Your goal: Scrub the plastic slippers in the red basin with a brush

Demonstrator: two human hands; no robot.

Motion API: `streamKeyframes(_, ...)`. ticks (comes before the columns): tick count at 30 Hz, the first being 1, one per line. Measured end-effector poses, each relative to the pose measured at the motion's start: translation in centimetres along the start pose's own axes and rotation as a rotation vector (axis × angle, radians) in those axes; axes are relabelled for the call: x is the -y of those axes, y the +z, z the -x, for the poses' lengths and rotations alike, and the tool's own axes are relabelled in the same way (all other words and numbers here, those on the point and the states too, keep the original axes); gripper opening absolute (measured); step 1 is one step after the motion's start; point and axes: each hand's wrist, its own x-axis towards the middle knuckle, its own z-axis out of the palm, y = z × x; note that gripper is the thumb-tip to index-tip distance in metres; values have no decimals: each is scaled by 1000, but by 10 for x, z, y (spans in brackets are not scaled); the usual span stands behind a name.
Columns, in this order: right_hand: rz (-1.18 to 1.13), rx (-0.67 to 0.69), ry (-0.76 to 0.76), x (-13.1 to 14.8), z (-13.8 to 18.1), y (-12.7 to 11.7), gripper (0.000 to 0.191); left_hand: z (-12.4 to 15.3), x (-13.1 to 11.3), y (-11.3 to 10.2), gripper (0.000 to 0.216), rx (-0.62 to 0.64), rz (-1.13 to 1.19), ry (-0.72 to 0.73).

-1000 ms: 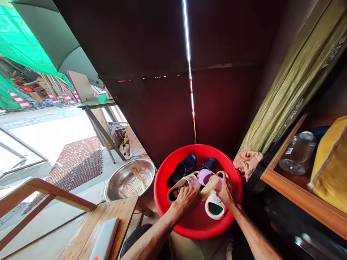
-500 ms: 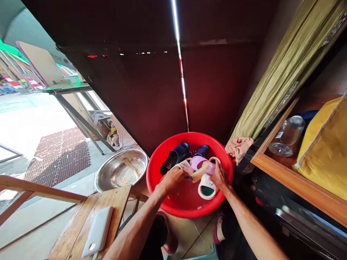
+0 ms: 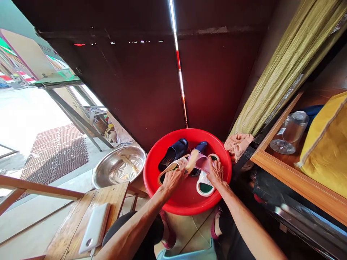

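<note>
My left hand (image 3: 172, 179) is closed on a scrub brush (image 3: 192, 161), its pale bristles against the left end of a light purple slipper (image 3: 202, 163). That slipper is in the grip of my right hand (image 3: 216, 174), held over a red basin (image 3: 152, 188). Below my right hand lies a white slipper (image 3: 205, 187) with a green inside. Another whitish slipper (image 3: 176, 165) sits behind my left hand, partly covered by it. Two navy slippers (image 3: 177, 150) rest toward the basin's far side, one partly hidden by the purple slipper.
Left of the basin stands a metal bowl (image 3: 100, 172) with a pale stick-like thing inside. A wooden stool (image 3: 67, 216) carries a white power bank (image 3: 94, 227). On the right are a pink cloth (image 3: 238, 144) and a wooden shelf (image 3: 298, 184) with a clear jar (image 3: 290, 131). Dark panels rise behind.
The brush has moved left and up along the purple slipper, from its middle to its left end. My left hand has turned the brush more upright. The view has shifted slightly.
</note>
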Motion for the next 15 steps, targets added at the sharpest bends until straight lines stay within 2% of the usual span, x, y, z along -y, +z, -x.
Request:
streamKeyframes(3,-24,13,-15,-1,1,-3,90,-8,3,0,49,22,-54,-61)
streamKeyframes(9,-44,5,24,-6,2,-6,89,-1,-6,8,45,-59,-49,57)
streamKeyframes(12,-63,5,17,-7,3,-8,90,-10,1,9,46,-72,-27,9)
streamKeyframes(15,-101,-6,8,-7,4,-9,87,-23,7,9,43,-7,-25,-60)
